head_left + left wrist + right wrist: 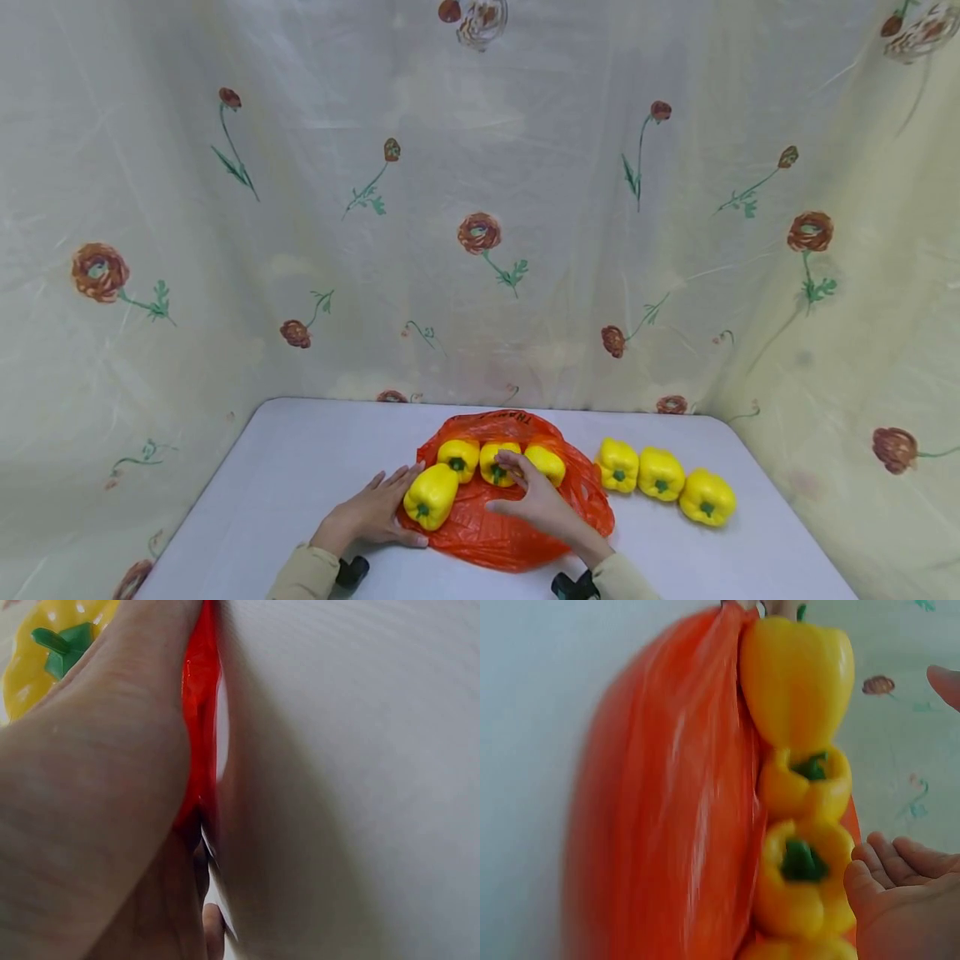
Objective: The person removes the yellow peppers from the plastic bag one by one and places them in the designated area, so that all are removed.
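A red plastic bag (487,533) lies spread on the white table with yellow bell peppers on it. One pepper (431,497) sits at the bag's left side, and three more stand along its back: left (457,458), middle (491,465) and right (547,465). My left hand (375,508) rests with straight fingers along the bag's left edge, beside the front-left pepper. In the left wrist view, red plastic (199,690) shows by the hand. My right hand (536,498) hovers over the bag, thumb apart from the fingers, nothing between them; its fingertips overlap the middle pepper in the head view.
Right of the bag, three more yellow peppers stand in a slanting row: near the bag (617,467), middle (661,473) and outermost (707,497). A flower-printed curtain (555,250) hangs behind and beside the white table (300,450).
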Demonstrator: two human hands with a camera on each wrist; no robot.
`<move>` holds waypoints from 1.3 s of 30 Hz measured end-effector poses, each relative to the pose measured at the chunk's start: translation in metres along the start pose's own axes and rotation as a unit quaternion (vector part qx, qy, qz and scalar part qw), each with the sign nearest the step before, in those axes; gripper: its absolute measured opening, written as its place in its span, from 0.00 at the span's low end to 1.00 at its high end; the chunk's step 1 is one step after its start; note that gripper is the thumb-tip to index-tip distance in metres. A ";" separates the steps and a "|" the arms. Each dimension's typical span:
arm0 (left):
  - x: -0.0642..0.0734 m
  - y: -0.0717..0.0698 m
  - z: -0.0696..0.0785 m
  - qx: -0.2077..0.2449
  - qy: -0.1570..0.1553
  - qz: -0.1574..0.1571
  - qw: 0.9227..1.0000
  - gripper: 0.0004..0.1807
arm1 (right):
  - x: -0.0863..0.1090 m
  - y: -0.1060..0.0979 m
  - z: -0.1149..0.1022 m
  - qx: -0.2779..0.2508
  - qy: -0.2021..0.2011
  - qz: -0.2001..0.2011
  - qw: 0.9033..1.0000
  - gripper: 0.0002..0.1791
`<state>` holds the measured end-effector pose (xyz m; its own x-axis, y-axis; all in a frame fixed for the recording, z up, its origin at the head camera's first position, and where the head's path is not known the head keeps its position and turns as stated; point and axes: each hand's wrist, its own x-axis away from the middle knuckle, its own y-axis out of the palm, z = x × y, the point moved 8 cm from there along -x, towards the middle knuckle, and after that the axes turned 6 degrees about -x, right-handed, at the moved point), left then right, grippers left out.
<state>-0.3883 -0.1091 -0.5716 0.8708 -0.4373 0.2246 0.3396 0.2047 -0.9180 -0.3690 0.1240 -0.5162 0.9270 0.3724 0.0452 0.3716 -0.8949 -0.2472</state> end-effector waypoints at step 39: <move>0.004 -0.004 0.001 -0.002 0.003 -0.005 1.000 0.64 | -0.028 0.062 -0.008 0.023 0.003 -0.010 1.000 0.49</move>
<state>-0.3855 -0.1105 -0.5668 0.8657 -0.4439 0.2316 0.3461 0.1963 -0.9174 -0.3714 0.0558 -0.5249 0.9200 0.3879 0.0564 0.3869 -0.8753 -0.2902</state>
